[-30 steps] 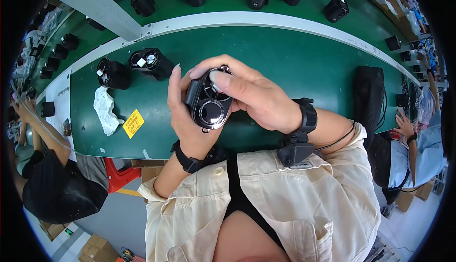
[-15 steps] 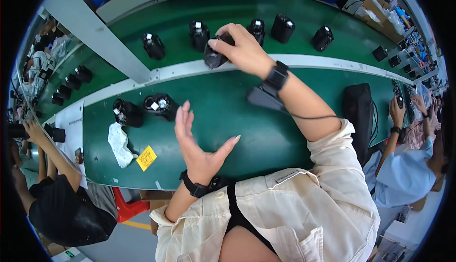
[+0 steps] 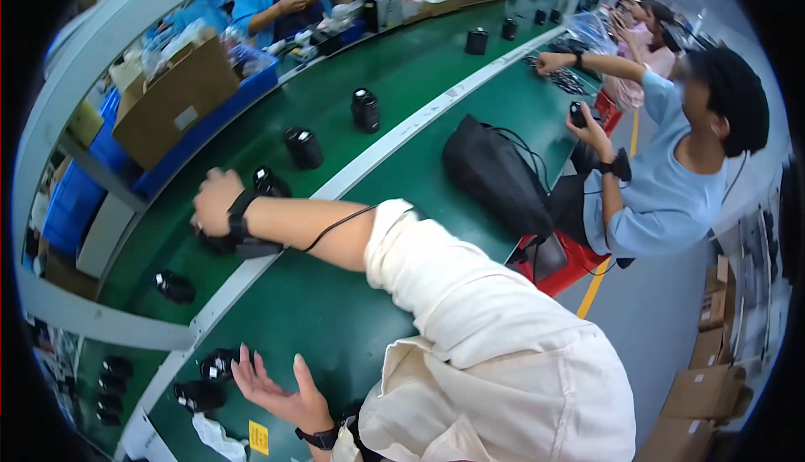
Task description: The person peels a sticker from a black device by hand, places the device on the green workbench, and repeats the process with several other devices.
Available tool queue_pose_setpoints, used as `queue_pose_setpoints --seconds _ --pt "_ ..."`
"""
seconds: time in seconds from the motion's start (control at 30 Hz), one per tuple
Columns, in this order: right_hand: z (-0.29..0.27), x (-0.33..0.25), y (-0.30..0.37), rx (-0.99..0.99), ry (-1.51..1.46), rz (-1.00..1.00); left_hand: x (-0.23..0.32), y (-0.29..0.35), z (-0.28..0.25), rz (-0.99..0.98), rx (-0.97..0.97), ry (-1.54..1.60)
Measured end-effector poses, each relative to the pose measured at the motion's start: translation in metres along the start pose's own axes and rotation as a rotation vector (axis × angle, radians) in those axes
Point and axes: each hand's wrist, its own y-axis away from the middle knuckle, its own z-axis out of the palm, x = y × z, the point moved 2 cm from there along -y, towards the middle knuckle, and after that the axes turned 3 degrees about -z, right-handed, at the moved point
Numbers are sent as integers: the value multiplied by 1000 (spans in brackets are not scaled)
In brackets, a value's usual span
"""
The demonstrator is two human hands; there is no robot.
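Your right hand (image 3: 216,202) reaches across the white rail onto the green conveyor belt (image 3: 402,76), its grip closed over a small black camera (image 3: 220,242). Your left hand (image 3: 277,391) hovers open-palmed, grip wide, over the green worktop (image 3: 335,303).

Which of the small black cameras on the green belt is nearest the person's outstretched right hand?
The small black camera just beyond the right hand; the others stand farther along the belt.

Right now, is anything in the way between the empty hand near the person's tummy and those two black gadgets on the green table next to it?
Nothing visible. The left hand is open, palm up, above the green table. The two black devices lie just to its left, with only bare table between them.
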Motion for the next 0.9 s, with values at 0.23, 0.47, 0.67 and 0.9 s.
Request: queue_pose_setpoints --seconds 0.23,0.47,0.67,0.9 --pt "32 -2 -17 -345 200 -212 -5 4 2 -32 23 -96" --pt "-32 18 -19 205 -296 -219 -11 7 -10 -21 40 -102" --pt "-200 238 26 360 290 627 -17 -5 -8 50 25 -39" --pt "-255 409 225 711 60 1530 -23 1 -8 15 28 -33"
